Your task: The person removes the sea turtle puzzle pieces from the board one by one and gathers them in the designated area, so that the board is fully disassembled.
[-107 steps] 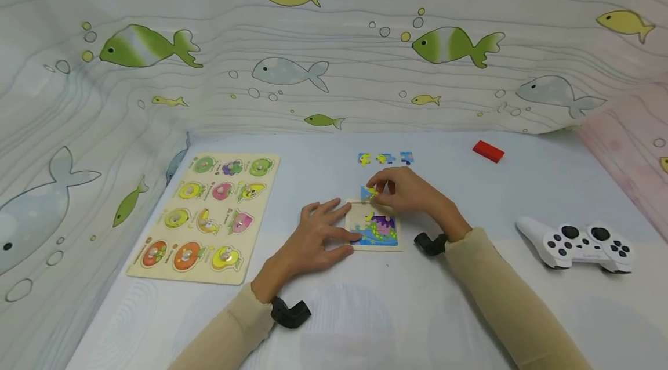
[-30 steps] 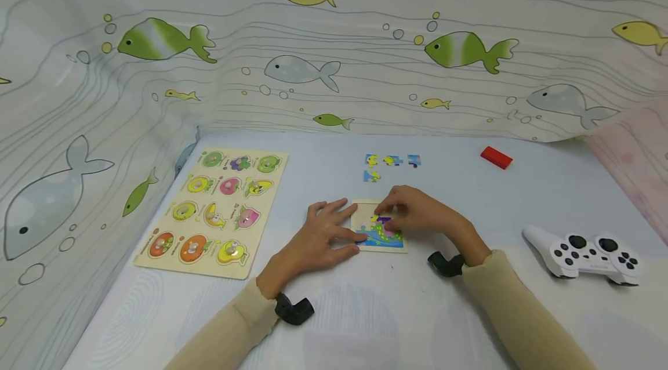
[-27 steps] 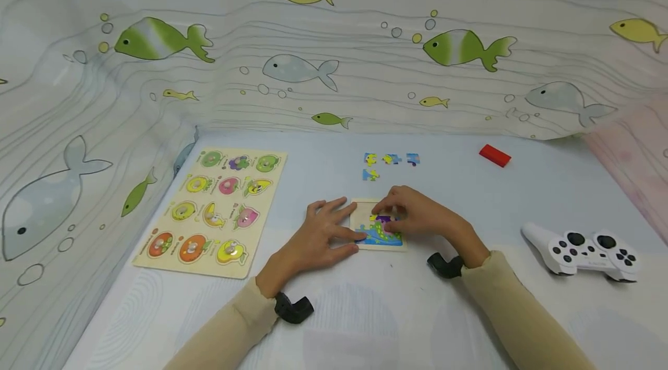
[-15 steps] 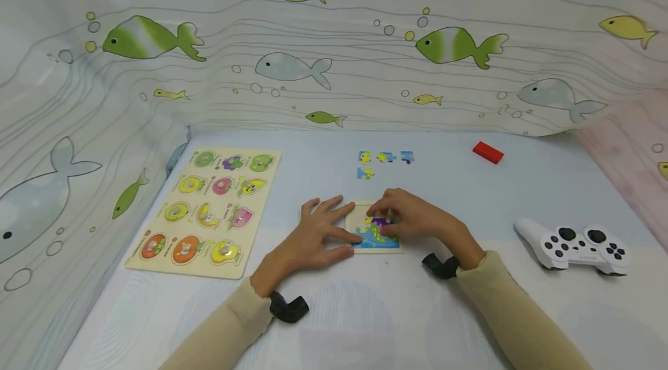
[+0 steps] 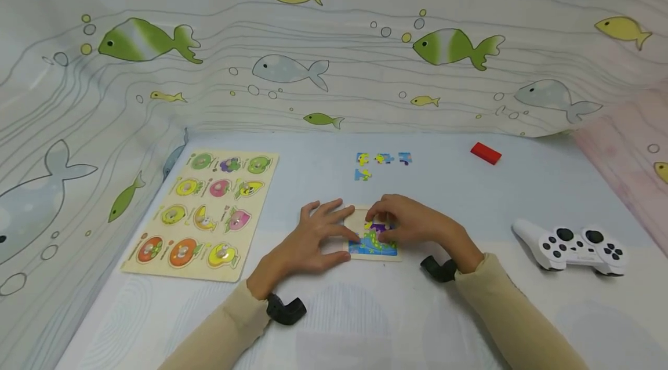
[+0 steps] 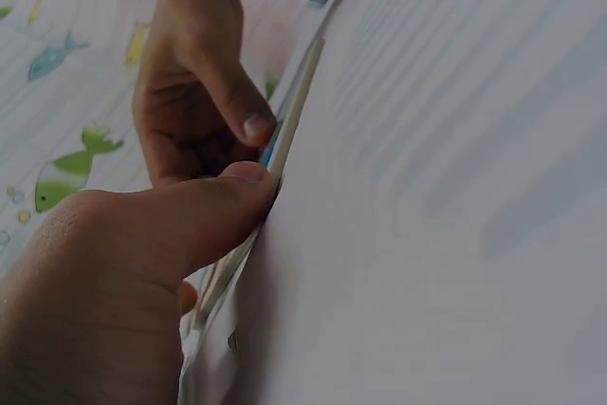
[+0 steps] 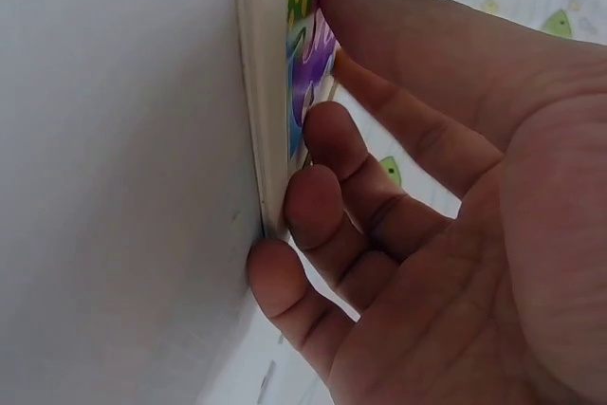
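A small wooden jigsaw tray (image 5: pixel 374 258) lies before me, partly filled with joined pieces (image 5: pixel 371 249) in blue, green and purple. My left hand (image 5: pixel 309 240) has its fingers spread along the tray's left side, one fingertip over the pieces. In the left wrist view its thumb (image 6: pixel 213 211) touches the tray's edge. My right hand (image 5: pixel 420 220) bends over the tray's right side, thumb and forefinger pinching at a purple jigsaw piece (image 5: pixel 381 228). The right wrist view shows this thumb (image 7: pixel 379 16) on the printed surface, other fingertips beside the rim.
Beyond the tray lie several loose jigsaw pieces, including a blue-yellow piece (image 5: pixel 362 174) and a blue piece (image 5: pixel 405 158). A fruit peg board (image 5: pixel 200 216) is on the left. A red block (image 5: pixel 486 153) sits at the back right, a white game controller (image 5: pixel 571 247) on the right.
The blue-yellow piece, in my right hand earliest, now lies below the loose row. My right hand has moved onto the joined pieces. The tray has slid slightly towards me lately.
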`<state>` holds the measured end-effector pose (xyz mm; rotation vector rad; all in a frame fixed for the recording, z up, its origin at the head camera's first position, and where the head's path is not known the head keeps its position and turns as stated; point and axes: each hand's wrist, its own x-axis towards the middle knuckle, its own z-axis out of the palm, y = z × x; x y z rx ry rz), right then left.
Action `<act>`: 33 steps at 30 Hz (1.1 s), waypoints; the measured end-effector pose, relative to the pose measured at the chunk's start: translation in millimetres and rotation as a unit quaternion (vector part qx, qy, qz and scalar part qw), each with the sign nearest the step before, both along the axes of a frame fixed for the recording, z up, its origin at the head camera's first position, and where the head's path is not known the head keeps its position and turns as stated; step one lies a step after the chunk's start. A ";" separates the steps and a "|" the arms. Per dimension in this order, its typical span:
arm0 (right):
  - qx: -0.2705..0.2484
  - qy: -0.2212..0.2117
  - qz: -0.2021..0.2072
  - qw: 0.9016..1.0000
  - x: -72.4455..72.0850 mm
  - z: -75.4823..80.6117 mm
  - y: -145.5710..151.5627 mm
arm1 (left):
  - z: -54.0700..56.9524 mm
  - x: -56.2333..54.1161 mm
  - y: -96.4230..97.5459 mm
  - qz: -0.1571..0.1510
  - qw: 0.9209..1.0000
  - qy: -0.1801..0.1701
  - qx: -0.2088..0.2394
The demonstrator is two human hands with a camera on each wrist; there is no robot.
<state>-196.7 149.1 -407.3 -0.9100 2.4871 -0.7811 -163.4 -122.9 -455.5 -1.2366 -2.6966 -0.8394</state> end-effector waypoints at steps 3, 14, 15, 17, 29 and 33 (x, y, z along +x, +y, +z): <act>0.014 0.006 -0.017 1.000 0.1 2.1 -0.4 | 0.6 -1.0 1.5 0.017 1.000 -0.008 0.000; 0.028 0.021 -0.012 0.999 1.0 6.2 -0.7 | -3.6 -0.2 2.6 0.071 0.997 0.003 -0.039; 0.025 0.020 -0.011 0.999 1.2 5.8 -0.6 | -4.0 -0.3 2.5 0.071 0.997 0.004 -0.040; 0.022 0.017 -0.008 1.000 1.3 4.7 -0.3 | -4.4 -0.4 2.5 0.068 0.997 0.010 -0.040; -0.003 0.023 0.007 1.000 1.1 2.7 0.9 | -2.8 -0.8 4.0 0.073 0.997 0.008 -0.031; -0.005 0.026 0.006 1.000 1.2 2.0 1.5 | -1.6 -1.1 5.4 0.076 0.997 0.011 -0.027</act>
